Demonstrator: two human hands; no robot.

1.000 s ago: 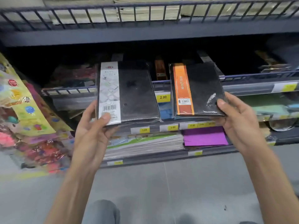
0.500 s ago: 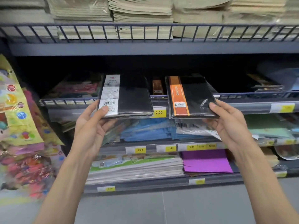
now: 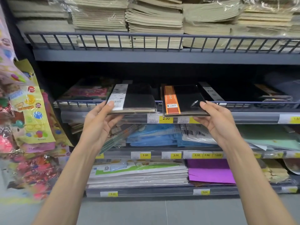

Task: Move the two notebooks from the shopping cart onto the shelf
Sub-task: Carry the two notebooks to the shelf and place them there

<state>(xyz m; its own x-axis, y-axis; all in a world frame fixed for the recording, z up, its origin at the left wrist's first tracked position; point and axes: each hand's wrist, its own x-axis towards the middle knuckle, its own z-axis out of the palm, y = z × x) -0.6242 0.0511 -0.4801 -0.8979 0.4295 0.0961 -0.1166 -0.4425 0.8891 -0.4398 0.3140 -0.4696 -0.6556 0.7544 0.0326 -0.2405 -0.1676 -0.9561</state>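
Notebooks, two black ones, are side by side at the front of the middle shelf [image 3: 259,116]. The white-band notebook [image 3: 138,98] is in the left hand [image 3: 100,124], with the thumb on top at its near corner and the fingers curled under it. The orange-band notebook [image 3: 188,99] is in the right hand [image 3: 215,122], gripped the same way, thumb on top and fingers below. Both books lie nearly flat, their far ends over the wire rail [image 3: 243,103] and their near ends sticking out toward the person (I cannot tell if they rest on the rail). A yellow price tag [image 3: 165,118] shows just under the gap between them. Below are blue packs [image 3: 152,135], then purple paper [image 3: 209,172] lower down. Up top sit piles of tan paper books [image 3: 154,18]. Bright toy bags [image 3: 32,111] hang at the left.
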